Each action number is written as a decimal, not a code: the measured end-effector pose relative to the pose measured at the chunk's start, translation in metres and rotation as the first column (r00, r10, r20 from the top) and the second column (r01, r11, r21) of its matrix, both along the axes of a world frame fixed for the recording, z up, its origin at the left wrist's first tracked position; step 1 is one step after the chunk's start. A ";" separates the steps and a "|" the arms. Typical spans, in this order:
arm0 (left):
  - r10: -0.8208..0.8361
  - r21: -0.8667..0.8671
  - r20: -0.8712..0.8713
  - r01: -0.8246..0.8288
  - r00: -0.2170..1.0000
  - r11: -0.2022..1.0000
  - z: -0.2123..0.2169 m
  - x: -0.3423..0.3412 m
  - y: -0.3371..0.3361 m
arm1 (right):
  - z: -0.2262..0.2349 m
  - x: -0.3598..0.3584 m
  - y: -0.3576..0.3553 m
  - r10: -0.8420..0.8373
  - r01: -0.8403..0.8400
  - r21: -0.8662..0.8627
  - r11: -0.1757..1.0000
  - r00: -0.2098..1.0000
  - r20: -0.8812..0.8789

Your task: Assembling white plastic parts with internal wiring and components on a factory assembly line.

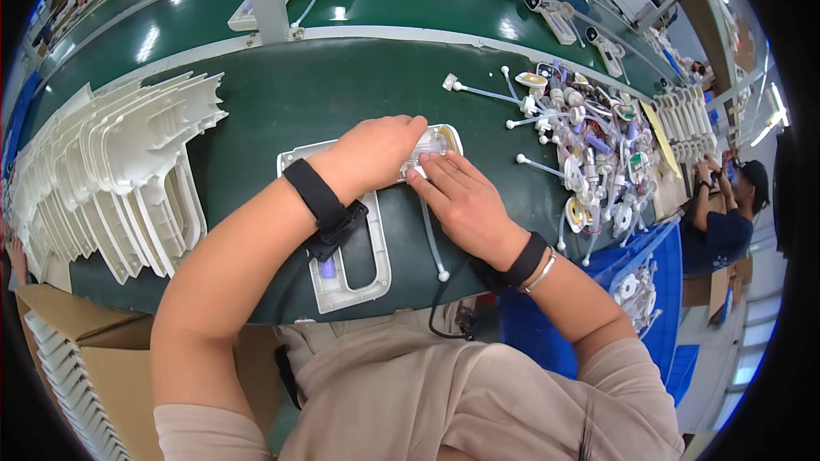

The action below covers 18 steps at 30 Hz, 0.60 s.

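While both hands meet over its upper end, the white moulded-plastic housing half with a looped handle (381, 248) lies hollow side up on the dark green desk (273, 77), right in front of the person. The left hand (384, 152) is bent over the housing, its fingers folded close around or against the clear plastic part with a yellow edge (440, 141); whether it truly grips, I can't tell. The right hand (470, 205) is half curled, fingertips and thumb gathered at the near side of that same part, though the contact is too hidden to call a firm pinch. From under there a thin translucent tube with a white ball end (432, 239) runs down toward the person, beside the handle.

The shell looks light and stiff, probably a little slick on its smooth faces, so I'd steady it by the handle loop or outer rim and leave the thin inner ribs alone. The clear part seems rigid and maybe brittle: best held by its body with light, even pressure. The tube should flex easily, so tugging it seems unwise
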<state>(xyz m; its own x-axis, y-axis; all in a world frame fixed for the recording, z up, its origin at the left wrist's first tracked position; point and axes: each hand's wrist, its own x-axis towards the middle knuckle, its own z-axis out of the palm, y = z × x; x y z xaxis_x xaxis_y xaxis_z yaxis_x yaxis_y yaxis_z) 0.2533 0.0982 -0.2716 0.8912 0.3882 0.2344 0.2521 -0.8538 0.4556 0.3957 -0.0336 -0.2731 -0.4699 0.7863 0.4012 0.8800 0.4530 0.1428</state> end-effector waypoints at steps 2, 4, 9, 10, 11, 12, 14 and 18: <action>0.029 -0.038 -0.076 -0.032 0.997 0.999 0.020 -0.007 0.002 | 0.005 0.002 0.005 0.004 -0.014 -0.103 0.995 0.996 -0.095; 0.011 -0.004 -0.071 -0.012 0.997 1.000 0.039 -0.024 0.006 | 0.016 0.014 0.009 -0.017 -0.053 -0.282 0.958 0.970 -0.241; 0.190 0.041 -0.002 -0.190 0.982 0.981 0.045 -0.091 -0.007 | 0.037 -0.011 0.021 -0.103 -0.016 -0.185 0.983 0.783 -0.613; 0.189 -0.053 -0.110 -0.196 0.976 0.979 0.041 -0.099 -0.011 | 0.035 -0.022 0.031 -0.091 -0.028 -0.180 0.983 0.779 -0.620; 0.225 -0.092 -0.123 -0.237 0.967 0.967 0.035 -0.098 -0.011 | 0.031 -0.029 0.046 -0.035 -0.090 -0.205 0.975 0.842 -0.538; 0.252 -0.042 -0.036 -0.254 0.967 0.966 0.024 -0.099 -0.009 | 0.026 -0.032 0.061 0.026 -0.146 -0.235 0.961 0.893 -0.450; 0.298 0.137 -0.147 -0.279 0.943 0.950 0.013 -0.105 -0.005 | 0.010 -0.030 0.075 0.047 -0.183 -0.292 0.939 0.908 -0.417; 0.202 0.021 -0.157 -0.201 0.967 0.979 0.019 -0.094 -0.007 | 0.007 -0.020 0.069 0.184 -0.302 -0.186 0.935 0.862 -0.473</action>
